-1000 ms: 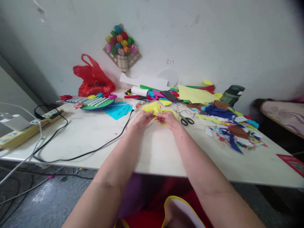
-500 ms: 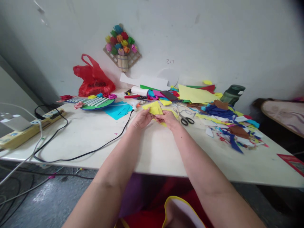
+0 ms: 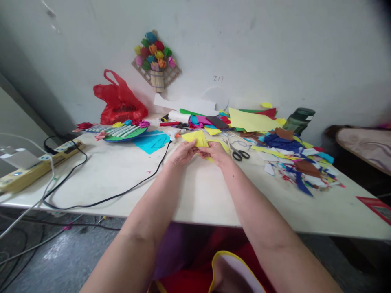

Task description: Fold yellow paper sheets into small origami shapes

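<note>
Paper [image 3: 199, 138], yellow, projects just beyond the hands [image 3: 184, 154], which both pinch its near edge.

Red plastic bag [image 3: 121, 99]; colourful flower ornament [image 3: 156, 59]; dark green bottle [image 3: 299, 121]; yellow power strip [image 3: 44, 165]

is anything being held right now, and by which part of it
Yes, a yellow sheet. The left hand and right hand both hold it by its near edge; the exact contact points are partly hidden.
</note>
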{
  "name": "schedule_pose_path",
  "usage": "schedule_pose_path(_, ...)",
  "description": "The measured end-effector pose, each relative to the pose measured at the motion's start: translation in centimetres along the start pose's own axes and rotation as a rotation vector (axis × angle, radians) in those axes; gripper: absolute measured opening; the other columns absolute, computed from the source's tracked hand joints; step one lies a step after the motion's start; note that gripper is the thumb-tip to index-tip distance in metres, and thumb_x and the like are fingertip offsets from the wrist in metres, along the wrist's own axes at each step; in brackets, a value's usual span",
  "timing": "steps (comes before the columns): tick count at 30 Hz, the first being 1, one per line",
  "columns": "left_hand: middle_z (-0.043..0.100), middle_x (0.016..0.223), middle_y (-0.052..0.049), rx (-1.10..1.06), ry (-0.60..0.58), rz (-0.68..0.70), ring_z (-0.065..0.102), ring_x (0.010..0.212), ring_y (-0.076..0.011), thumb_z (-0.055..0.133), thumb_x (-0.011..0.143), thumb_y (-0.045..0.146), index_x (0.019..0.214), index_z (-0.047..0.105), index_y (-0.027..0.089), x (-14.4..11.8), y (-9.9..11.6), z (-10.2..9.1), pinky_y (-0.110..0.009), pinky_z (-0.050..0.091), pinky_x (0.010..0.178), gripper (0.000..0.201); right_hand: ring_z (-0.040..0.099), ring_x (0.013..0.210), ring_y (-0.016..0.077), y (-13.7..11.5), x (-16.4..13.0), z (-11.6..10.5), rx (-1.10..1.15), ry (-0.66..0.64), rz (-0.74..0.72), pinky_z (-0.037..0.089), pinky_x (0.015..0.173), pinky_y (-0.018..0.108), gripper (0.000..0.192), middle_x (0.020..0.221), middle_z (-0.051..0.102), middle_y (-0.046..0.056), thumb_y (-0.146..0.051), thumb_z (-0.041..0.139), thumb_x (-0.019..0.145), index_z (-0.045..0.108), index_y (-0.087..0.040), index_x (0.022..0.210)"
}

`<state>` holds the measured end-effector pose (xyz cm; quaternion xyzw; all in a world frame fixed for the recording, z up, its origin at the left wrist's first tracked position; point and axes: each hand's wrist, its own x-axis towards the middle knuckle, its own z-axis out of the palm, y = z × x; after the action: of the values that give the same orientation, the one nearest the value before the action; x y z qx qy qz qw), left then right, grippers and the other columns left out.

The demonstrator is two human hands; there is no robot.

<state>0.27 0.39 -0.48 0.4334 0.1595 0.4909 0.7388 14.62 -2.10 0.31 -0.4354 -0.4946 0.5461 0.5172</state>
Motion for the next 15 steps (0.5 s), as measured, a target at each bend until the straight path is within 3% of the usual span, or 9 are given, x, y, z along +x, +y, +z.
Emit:
schedule_pose_path(6, 0.070, 0.077, -0.005, 0.050, 0.053, 0.038, 0.065, 0.065, -0.0128, 0.064, 0.075, 0.021, 0.086, 0.060, 0.011, -0.15, 0.12, 0.07, -0.025, 0.052, 0.066, 0.015, 0.064, 0.052, 0.0148, -0.52, -0.36, -0.19, 0.071, -0.095, -0.006, 0.050, 0.047, 0.023, 0.029, 0.066, 0.069, 0.009, -0.040, 0.058, 0.079, 0.064, -0.012, 0.077)
schedule_pose_path(15, 0.070, 0.079, -0.009, 0.058, 0.061, 0.010, 0.065, 0.067, -0.0140, 0.060, 0.077, 0.018, 0.084, 0.063, 0.007, -0.04, 0.08, -0.20, -0.025, 0.052, 0.067, 0.013, 0.063, 0.050, 0.0151, -0.42, -0.34, -0.45, 0.031, -0.062, -0.013, 0.049, 0.044, 0.022, 0.023, 0.062, 0.068, 0.008, -0.034, 0.065, 0.075, 0.062, -0.011, 0.074)
